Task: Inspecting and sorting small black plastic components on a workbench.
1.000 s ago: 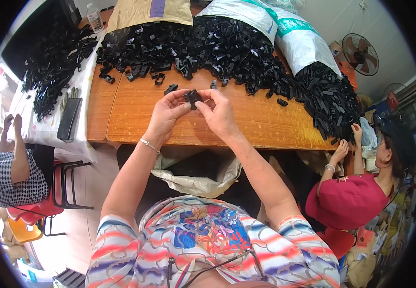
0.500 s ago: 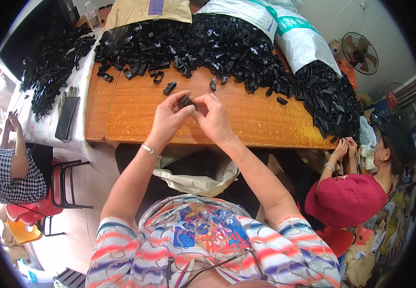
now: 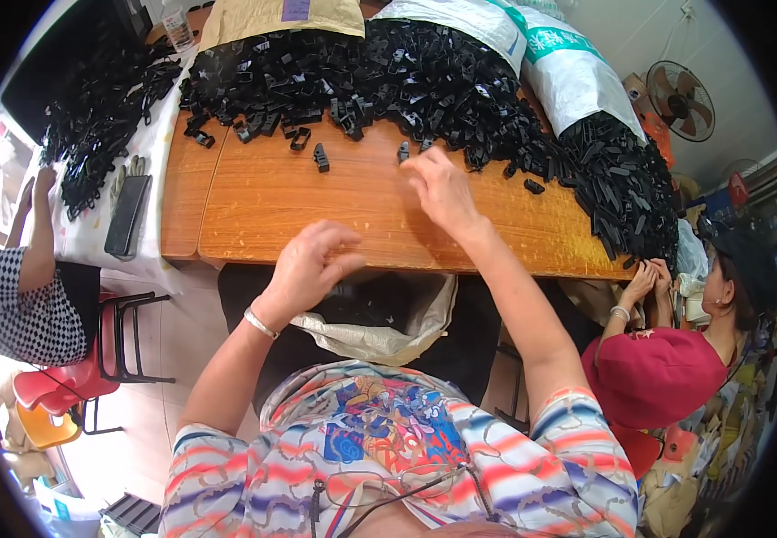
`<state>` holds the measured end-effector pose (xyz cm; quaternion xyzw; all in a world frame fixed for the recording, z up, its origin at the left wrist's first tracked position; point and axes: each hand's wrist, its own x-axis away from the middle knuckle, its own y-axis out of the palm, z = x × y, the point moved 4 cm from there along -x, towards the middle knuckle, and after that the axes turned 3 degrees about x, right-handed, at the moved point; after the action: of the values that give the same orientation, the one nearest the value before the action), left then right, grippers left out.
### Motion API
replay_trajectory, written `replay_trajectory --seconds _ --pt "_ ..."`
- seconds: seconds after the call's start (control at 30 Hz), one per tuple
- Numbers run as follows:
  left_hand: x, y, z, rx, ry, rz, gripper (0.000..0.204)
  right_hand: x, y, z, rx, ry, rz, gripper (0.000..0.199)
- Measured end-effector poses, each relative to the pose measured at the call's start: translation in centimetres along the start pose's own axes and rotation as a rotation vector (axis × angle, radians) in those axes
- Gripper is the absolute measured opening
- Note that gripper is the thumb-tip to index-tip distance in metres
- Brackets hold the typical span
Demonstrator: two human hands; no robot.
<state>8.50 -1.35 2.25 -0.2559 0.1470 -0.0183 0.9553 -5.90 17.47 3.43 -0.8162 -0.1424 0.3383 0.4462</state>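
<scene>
My left hand (image 3: 310,264) hangs past the table's near edge, above the mouth of a pale woven sack (image 3: 379,345). Its fingers and thumb are apart, and I see nothing in them. Over the table, my right hand (image 3: 447,195) reaches forward with bent, parted fingers. Their tips are close to a small black plastic piece (image 3: 404,151); whether they touch it I cannot tell. Another black plastic piece (image 3: 320,158) lies farther left on the wood. Dark contents show inside the sack, too dim to make out.
Large heaps of black plastic parts (image 3: 272,81) spill from bags across the table's (image 3: 272,206) far side. A heap of long black strips (image 3: 617,175) lies at the right, by a co-worker in red (image 3: 662,377). Another person (image 3: 25,305) sits at the left, near a black phone-like slab (image 3: 126,215).
My hands have parted, and the black piece between them is gone from view. The left hand has come down toward the sack; the right has moved forward and right toward the loose piece.
</scene>
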Motion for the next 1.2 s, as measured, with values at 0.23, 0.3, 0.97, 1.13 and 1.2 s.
replay_trajectory --seconds 0.23,0.3,0.97,1.13,1.2 --pt "-7.2 -3.2 -2.9 -0.467 0.217 0.212 0.027 -3.9 3.7 3.5 0.292 -0.199 -0.102 0.024" --pt "-8.8 -3.8 -3.7 -0.572 0.253 0.183 0.027 -4.4 3.6 2.8 0.279 -0.182 -0.122 0.022" --pt "-9.1 -2.2 -4.8 -0.626 0.049 0.019 0.012 1.6 -1.3 0.0 -0.065 -0.075 -0.002 0.016" --pt "-7.6 -1.5 -4.4 -0.598 0.149 0.063 0.024 9.4 -2.0 -3.7 -0.048 -0.071 -0.234 0.027" --pt "-7.6 -1.0 -4.6 -0.587 0.147 0.07 0.024 10.2 -1.0 -2.5 -0.072 -0.059 -0.219 0.028"
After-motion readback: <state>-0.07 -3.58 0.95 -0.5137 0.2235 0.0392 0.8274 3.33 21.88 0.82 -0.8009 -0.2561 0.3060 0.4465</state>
